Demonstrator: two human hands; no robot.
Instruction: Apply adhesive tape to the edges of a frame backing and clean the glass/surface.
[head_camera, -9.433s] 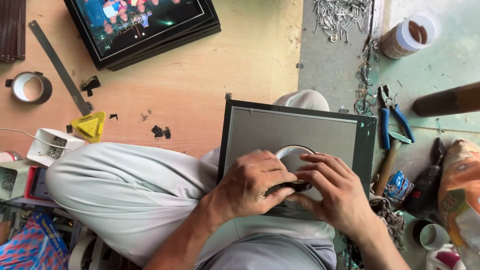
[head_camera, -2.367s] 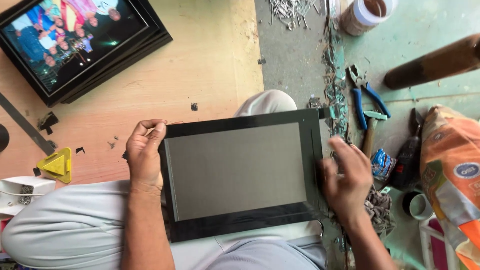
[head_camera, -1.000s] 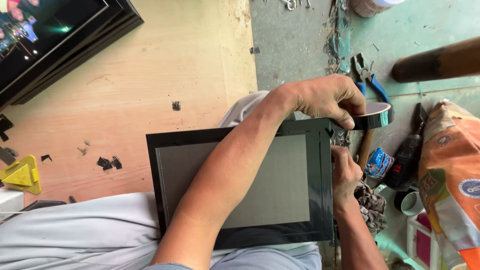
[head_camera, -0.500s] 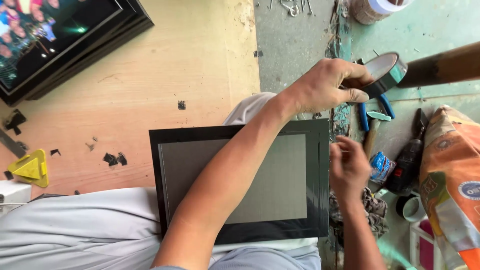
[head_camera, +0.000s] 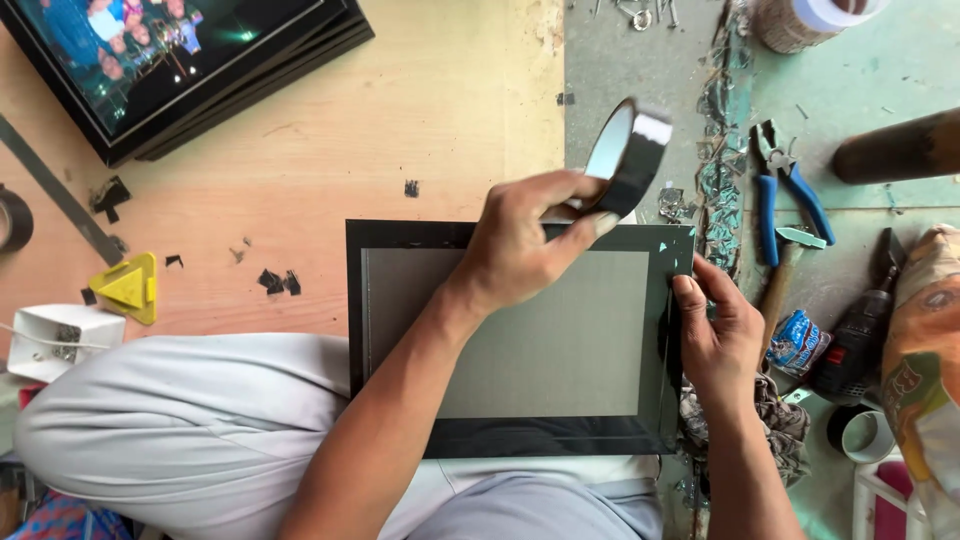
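- Across the lap, nearest the camera: black picture frame (head_camera: 520, 345), back side up, grey backing board showing; it rests flat on the person's pale-trousered legs, which keeps the rear face level and within reach of both hands.
- Right hand (head_camera: 722, 335): at the frame's right edge, fingers (head_camera: 690, 300) pressed on a strip of black tape there, apparently to hold it down; they grasp nothing.
- Left hand (head_camera: 525, 245): arm crossing over the frame, fingers clenched around a roll of black tape (head_camera: 625, 155), lifted above the frame's top right corner.
- Right of the frame, on the floor: blue-handled pliers (head_camera: 785, 185), hammer (head_camera: 775, 285), dark drill (head_camera: 855, 335).
- Left: yellow triangular piece (head_camera: 128, 287) on a wooden board (head_camera: 300, 130).
- Farthest: stack of finished frames (head_camera: 180, 65), top left.
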